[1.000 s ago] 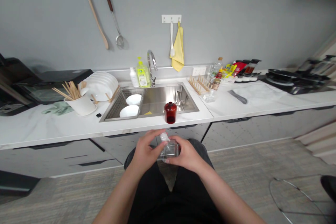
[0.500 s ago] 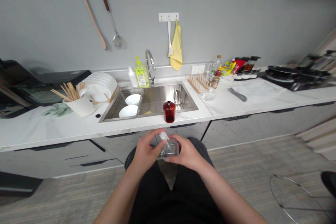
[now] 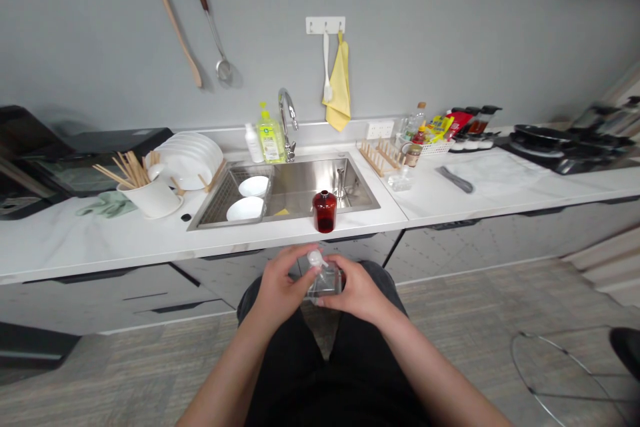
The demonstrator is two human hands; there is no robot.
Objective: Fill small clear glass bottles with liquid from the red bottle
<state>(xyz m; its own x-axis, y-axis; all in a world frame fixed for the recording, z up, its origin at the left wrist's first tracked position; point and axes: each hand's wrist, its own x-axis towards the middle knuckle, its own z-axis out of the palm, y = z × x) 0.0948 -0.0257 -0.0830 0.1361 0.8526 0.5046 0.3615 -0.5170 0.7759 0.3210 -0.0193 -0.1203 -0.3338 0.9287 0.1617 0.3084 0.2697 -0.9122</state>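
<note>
Two hands gripped a clear bottle (image 3: 326,284) in front of the sink (image 3: 300,181).
The left hand (image 3: 279,285) had its fingers pinched on the white pump top (image 3: 315,259), while the right hand (image 3: 361,290) had its fingers wrapped around the bottle's body; whether the top was screwed tight could not be told. The bottle was held off the bench (image 3: 125,243), nearer the person than the sink. An amber bottle (image 3: 325,212) stood upright on the bench at the sink's front edge, its neck uncapped. Two white bowls (image 3: 245,209) sat in the sink's left part, a green soap bottle (image 3: 271,141) stood behind the sink, and a wooden rack (image 3: 379,156) lay just right of it.
</note>
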